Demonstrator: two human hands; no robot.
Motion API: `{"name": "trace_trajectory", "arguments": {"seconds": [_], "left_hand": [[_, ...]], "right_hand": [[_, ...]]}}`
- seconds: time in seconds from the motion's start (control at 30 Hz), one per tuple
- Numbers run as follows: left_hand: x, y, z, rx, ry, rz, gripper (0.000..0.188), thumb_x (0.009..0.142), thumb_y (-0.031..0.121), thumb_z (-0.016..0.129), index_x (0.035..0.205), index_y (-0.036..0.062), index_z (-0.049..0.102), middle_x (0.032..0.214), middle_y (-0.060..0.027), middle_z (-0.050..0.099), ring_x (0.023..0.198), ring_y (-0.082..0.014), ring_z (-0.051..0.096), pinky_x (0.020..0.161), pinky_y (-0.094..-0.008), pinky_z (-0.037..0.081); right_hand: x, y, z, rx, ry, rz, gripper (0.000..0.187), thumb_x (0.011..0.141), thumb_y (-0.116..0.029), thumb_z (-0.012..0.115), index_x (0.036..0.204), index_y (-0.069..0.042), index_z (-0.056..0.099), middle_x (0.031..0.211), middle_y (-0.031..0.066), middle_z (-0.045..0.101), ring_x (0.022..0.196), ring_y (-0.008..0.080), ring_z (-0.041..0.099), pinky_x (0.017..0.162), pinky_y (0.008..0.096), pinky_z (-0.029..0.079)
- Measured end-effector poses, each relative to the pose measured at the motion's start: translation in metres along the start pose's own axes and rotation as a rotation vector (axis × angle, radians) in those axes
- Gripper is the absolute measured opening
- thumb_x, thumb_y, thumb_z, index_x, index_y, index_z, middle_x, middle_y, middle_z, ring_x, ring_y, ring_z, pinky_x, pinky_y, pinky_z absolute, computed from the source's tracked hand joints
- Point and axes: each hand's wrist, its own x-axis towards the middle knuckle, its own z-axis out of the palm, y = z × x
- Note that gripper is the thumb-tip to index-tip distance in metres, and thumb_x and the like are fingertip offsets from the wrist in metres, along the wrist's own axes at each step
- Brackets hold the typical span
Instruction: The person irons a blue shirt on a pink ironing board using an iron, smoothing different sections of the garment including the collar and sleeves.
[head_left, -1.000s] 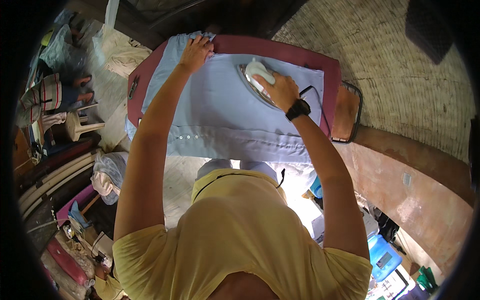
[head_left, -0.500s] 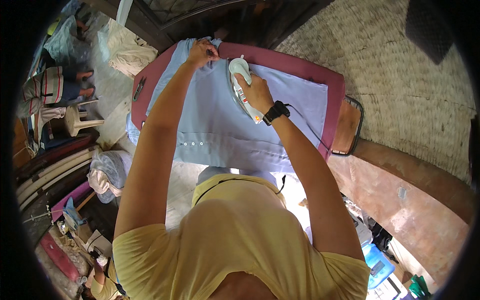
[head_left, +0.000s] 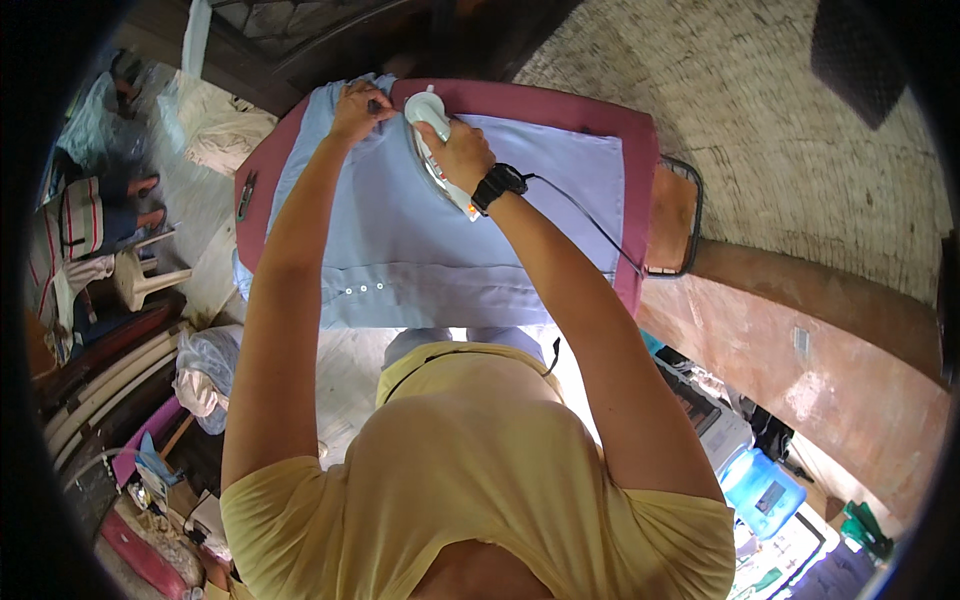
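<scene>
A light blue shirt [head_left: 400,235] lies spread over a maroon ironing board [head_left: 636,150], with several white buttons along the strip nearest me. My right hand [head_left: 462,157] is wrapped round the handle of a white and pale green clothes iron [head_left: 426,108], whose soleplate rests on the shirt. Just left of the iron, at the board's far edge, my left hand [head_left: 360,112] pinches a bit of the shirt cloth between bent fingers. The iron's black cord [head_left: 585,215] runs past my right wrist toward the board's right end. Small dark thread snips [head_left: 246,196] lie at the board's left end.
A metal-framed rest [head_left: 680,215] juts from the board's right end. Beyond the far left edge sits a cream cloth bundle [head_left: 228,132]. A beige plastic stool [head_left: 140,280] and a plastic-wrapped bundle [head_left: 208,370] stand to the left. A blue water jug [head_left: 765,490] stands lower right.
The iron has slid a little leftward over the shirt, closer to my left hand, which still pinches the cloth. The whole view has also shifted, moving the board leftward in the picture.
</scene>
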Motion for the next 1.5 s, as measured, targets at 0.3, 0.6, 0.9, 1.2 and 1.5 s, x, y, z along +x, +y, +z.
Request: {"name": "trace_trajectory", "arguments": {"seconds": [0.3, 0.6, 0.9, 1.2, 1.5], "left_hand": [[-0.062, 0.139, 0.044, 0.14, 0.138, 0.191, 0.039, 0.089, 0.023, 0.067, 0.125, 0.0116, 0.058, 0.142, -0.0045, 0.047, 0.133, -0.0322, 0.042, 0.108, -0.054, 0.034], [-0.092, 0.176, 0.093, 0.188, -0.011, 0.095, 0.059, 0.1, 0.046, 0.049, 0.15, 0.0167, 0.038, 0.16, -0.0036, 0.03, 0.149, -0.0309, 0.021, 0.12, -0.0557, 0.016], [-0.092, 0.18, 0.091, 0.245, 0.012, 0.084, 0.056, 0.1, 0.047, 0.048, 0.148, 0.0191, 0.041, 0.16, -0.0002, 0.031, 0.149, -0.0284, 0.023, 0.12, -0.0549, 0.018], [-0.09, 0.187, 0.094, 0.274, 0.019, 0.092, 0.055, 0.101, 0.047, 0.045, 0.149, 0.0201, 0.04, 0.159, -0.0006, 0.032, 0.149, -0.0287, 0.024, 0.12, -0.0535, 0.018], [-0.093, 0.178, 0.089, 0.11, 0.077, 0.085, 0.052, 0.102, 0.04, 0.048, 0.146, 0.0144, 0.043, 0.158, -0.005, 0.035, 0.147, -0.0318, 0.028, 0.12, -0.0511, 0.021]], "right_hand": [[-0.119, 0.116, -0.102, -0.324, 0.031, 0.005, 0.064, 0.087, -0.063, 0.061, 0.104, -0.002, 0.07, 0.086, 0.0247, 0.07, 0.088, 0.0419, 0.069, 0.079, 0.0493, 0.054], [-0.049, 0.113, -0.102, -0.219, 0.371, -0.008, 0.071, 0.085, -0.07, 0.058, 0.104, -0.003, 0.071, 0.086, 0.0224, 0.072, 0.085, 0.0412, 0.07, 0.078, 0.048, 0.054], [-0.085, 0.138, -0.145, -0.085, 0.074, 0.19, 0.071, 0.084, -0.073, 0.056, 0.109, -0.009, 0.072, 0.079, 0.0187, 0.072, 0.082, 0.0384, 0.071, 0.074, 0.0481, 0.056], [-0.058, 0.211, -0.164, -0.2, 0.613, 0.422, 0.076, 0.083, -0.076, 0.055, 0.098, -0.004, 0.073, 0.083, 0.0244, 0.07, 0.089, 0.0404, 0.07, 0.078, 0.0487, 0.056], [-0.048, 0.226, -0.172, -0.03, 0.457, 0.378, 0.076, 0.083, -0.071, 0.062, 0.09, 0.005, 0.07, 0.073, 0.0195, 0.069, 0.069, 0.032, 0.072, 0.06, 0.044, 0.055]]}}
